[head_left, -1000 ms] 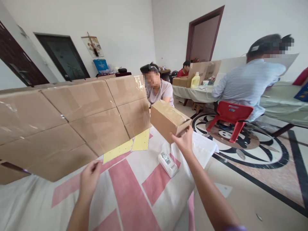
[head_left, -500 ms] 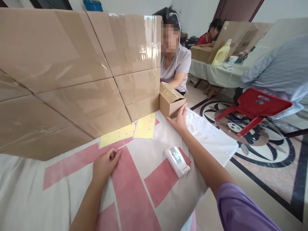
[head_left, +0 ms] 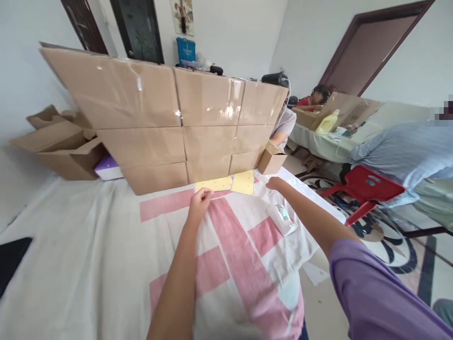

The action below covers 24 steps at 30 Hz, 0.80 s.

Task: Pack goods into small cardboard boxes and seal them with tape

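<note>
Above the cloth by the yellow paper pieces, my left hand [head_left: 201,202] has its fingers curled in, with nothing visible in them. My right hand [head_left: 276,183] is closed in a loose fist, apart from the small cardboard box [head_left: 271,162] beyond it. Two yellow dotted paper pieces, a left one [head_left: 215,183] and a right one [head_left: 244,182], lie edge to edge at the foot of a tall cardboard partition [head_left: 208,146]. A white tape dispenser [head_left: 282,220] rests on the cloth below my right hand.
An open carton [head_left: 71,158] and a purple-and-white box [head_left: 109,168] stand at the left. Beyond the partition sits a person [head_left: 285,125]. At the right, another person sits on a red chair [head_left: 371,184]. A dark flat object [head_left: 14,257] lies at the left edge.
The view has swung left and back, showing more of the table and partition. My right hand has come away from the small box, its fingers now curled. My left hand stays curled.
</note>
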Tool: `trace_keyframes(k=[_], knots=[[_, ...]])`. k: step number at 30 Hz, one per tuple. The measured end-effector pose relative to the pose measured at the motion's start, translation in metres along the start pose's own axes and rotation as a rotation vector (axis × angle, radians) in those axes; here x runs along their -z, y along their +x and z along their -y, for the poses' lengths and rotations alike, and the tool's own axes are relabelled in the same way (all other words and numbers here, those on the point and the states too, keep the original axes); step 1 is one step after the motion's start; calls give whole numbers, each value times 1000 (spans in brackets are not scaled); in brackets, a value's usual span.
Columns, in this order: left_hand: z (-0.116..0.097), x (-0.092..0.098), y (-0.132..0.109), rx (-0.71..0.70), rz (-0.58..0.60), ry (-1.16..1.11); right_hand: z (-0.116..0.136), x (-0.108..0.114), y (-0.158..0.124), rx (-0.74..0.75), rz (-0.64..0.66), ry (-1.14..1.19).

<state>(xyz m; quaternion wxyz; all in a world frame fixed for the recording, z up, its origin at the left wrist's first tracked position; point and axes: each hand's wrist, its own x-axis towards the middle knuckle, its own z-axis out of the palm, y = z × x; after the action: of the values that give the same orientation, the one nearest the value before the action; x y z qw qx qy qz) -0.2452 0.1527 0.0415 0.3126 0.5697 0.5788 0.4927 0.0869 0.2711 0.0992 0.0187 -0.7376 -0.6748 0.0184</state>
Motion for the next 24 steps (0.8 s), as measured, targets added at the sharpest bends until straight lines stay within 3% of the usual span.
trace_keyframes(k=[3,6,9,12,14,16,19,22,24], knots=[[-13,39,0,-61,-187,-157,72,17,-19,16,158,-41],[-16,95,3,-156,-504,-387,161,18,-39,152,221,-20],[-1,157,16,-116,-844,-494,257,4,-63,407,267,78],[26,214,34,6,-1043,-404,352,-20,-94,692,299,216],[48,244,45,65,-1085,-271,409,-40,-113,818,289,380],[72,268,55,133,-1120,-122,462,-60,-124,827,283,680],[108,295,70,227,-1092,123,534,-85,-123,661,306,1112],[143,322,94,272,-1024,238,590,-103,-105,470,222,1252],[166,343,115,266,-1011,228,613,-111,-89,337,142,1275]])
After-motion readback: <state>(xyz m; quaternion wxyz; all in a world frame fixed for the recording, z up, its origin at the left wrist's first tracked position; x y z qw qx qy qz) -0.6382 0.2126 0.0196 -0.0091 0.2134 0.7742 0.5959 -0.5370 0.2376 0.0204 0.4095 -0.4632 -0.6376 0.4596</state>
